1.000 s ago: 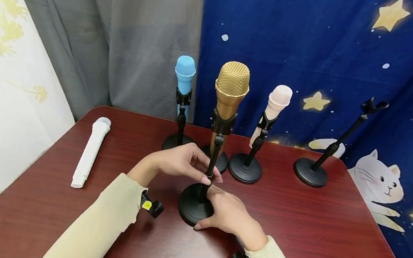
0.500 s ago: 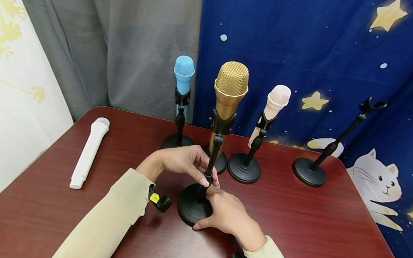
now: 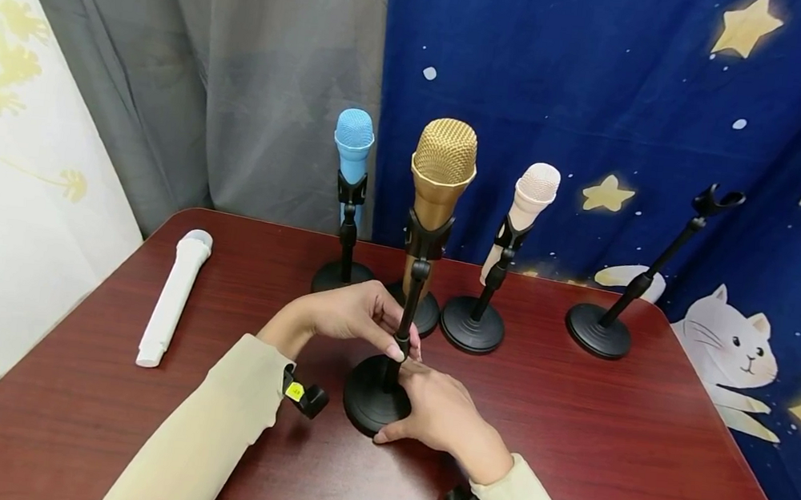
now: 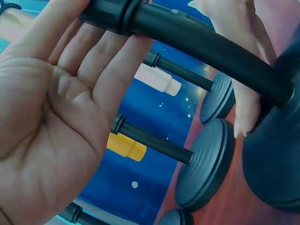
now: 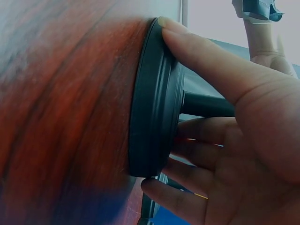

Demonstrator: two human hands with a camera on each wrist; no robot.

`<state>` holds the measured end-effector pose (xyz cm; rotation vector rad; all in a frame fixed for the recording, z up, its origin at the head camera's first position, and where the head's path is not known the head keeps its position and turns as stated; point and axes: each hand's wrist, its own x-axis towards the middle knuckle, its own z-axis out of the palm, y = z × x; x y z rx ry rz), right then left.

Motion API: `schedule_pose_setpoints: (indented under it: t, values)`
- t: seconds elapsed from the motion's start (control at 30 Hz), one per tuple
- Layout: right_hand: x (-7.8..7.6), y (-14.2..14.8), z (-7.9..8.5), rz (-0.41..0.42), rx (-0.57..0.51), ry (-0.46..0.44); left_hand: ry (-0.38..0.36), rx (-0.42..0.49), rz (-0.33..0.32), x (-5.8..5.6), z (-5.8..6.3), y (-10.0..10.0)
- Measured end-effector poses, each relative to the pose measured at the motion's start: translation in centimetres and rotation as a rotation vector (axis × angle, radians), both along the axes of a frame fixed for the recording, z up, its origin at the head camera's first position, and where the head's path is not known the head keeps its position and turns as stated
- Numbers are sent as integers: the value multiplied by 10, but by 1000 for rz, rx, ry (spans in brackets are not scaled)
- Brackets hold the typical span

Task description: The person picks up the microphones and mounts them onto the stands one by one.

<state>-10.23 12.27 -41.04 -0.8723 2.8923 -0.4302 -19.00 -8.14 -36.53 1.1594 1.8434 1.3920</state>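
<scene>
Closest to me stands a black desktop microphone stand (image 3: pixel 372 396), its clip (image 3: pixel 427 236) bearing a gold microphone (image 3: pixel 446 154). My left hand (image 3: pixel 351 312) pinches the stand's pole (image 4: pixel 206 44) between thumb and fingers, partway up. Lower down, my right hand (image 3: pixel 442 415) grips the round base (image 5: pixel 152 103); its thumb lies on the near rim, and its fingers reach round the far side. In the right wrist view the base sits right at the tabletop. Part of the right fingers (image 4: pixel 246 103) shows beside the pole in the left wrist view.
Behind are stands holding a blue microphone (image 3: pixel 355 137) and a pale pink microphone (image 3: pixel 535 190), plus a partly hidden stand base (image 3: pixel 426 313). A bare stand (image 3: pixel 599 331) is at right. A white microphone (image 3: pixel 175 297) lies at left. Curtains (image 3: pixel 292 95) back the table (image 3: pixel 570 443).
My left forearm has shifted slightly to the right. Both hands keep their hold on the stand, and the whole head view has drifted a little.
</scene>
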Motion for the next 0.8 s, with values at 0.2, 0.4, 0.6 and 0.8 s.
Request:
schedule_pose_setpoints:
  t: [0.2,0.4,0.6,0.8]
  values:
    - [0,0,0,-8,-5,-2,26,58,64,6,-8,0]
    - [0,2,1,-22,16,4,16,96,127,11,-10,2]
    - [0,1,1,-27,24,8,25,102,209,20,-10,4]
    - [0,1,-1,-30,26,18,33,141,309,30,-15,6]
